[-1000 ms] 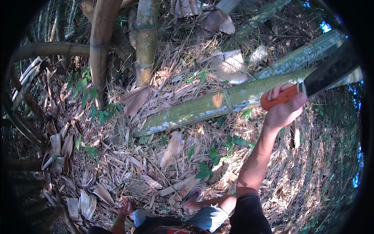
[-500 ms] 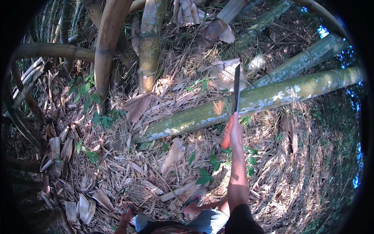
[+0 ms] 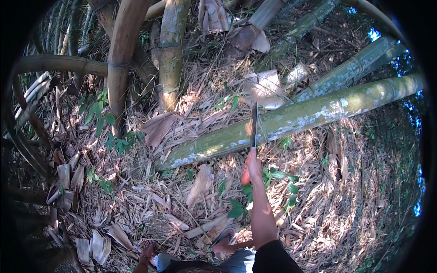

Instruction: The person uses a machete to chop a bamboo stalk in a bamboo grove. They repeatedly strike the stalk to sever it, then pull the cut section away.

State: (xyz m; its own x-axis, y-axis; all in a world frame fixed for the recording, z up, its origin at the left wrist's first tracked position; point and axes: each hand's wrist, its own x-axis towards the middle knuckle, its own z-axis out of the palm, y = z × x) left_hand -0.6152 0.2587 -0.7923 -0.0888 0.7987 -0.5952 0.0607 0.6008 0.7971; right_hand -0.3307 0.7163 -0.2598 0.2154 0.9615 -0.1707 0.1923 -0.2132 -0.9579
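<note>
My right hand (image 3: 253, 164) grips the orange handle of a long dark machete (image 3: 253, 123). Its blade points away from me and meets the side of a thick green bamboo stalk (image 3: 318, 111) that lies slanted across the ground from lower left to upper right. Only the fingers of my left hand (image 3: 146, 252) show at the bottom edge, down by my legs, holding nothing that I can see. My right forearm reaches up from the bottom of the view.
Standing bamboo culms (image 3: 122, 59) rise at upper left, with a curved one (image 3: 59, 64) bending left. More felled stalks (image 3: 350, 68) lie at upper right. Dry leaves and husks (image 3: 150, 200) cover the ground. My sandalled foot (image 3: 225, 241) is below.
My right hand swung the machete from high on the right down and leftward. The blade went from overhead to resting against the green stalk.
</note>
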